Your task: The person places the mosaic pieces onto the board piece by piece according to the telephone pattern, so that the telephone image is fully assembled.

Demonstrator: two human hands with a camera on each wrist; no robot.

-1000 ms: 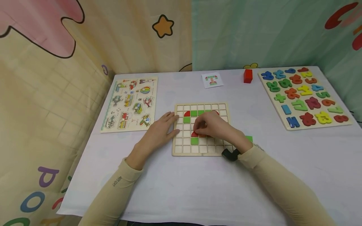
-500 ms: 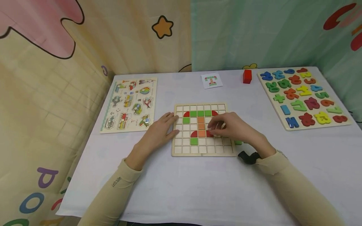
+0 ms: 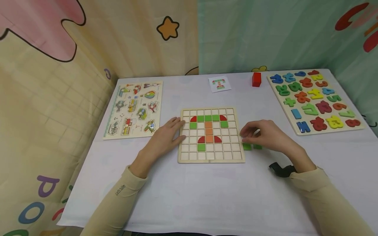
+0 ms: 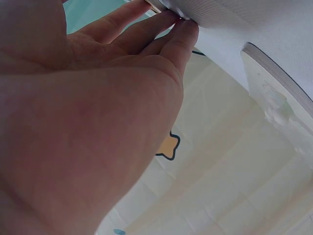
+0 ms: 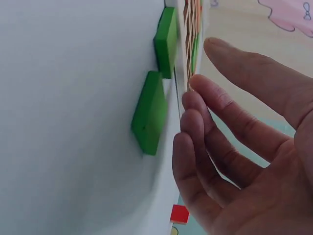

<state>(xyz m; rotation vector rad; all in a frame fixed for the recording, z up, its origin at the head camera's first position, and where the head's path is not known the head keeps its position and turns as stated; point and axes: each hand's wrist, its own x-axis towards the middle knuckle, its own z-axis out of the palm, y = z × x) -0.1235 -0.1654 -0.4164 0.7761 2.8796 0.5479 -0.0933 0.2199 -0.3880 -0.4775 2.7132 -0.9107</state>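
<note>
A wooden grid board point(image 3: 189, 156) lies mid-table, with green squares, red quarter-round tiles and a column of orange squares point(image 3: 208, 131) set in its cells. My left hand point(image 3: 163, 137) rests at the board's left edge, fingers fairly straight and fingertips on the rim. Just past the right edge hovers my right hand point(image 3: 265, 135), thumb and fingers apart with nothing between them. Below its fingers lie two loose green square tiles, the nearer-to-board green tile point(image 3: 247, 147) and the outer green tile point(image 5: 150, 115), both in front of the fingers in the right wrist view.
A pattern card point(image 3: 220, 84) lies behind the board, with a red block point(image 3: 256, 79) to its right. A picture puzzle board point(image 3: 134, 109) sits at the left, and a number puzzle board point(image 3: 314, 101) at the right. Printed curtains hang behind the table.
My right hand has left the grid board and moved right, to above the loose green tiles, uncovering the red tiles and orange column. My left hand stays at the board's left edge.
</note>
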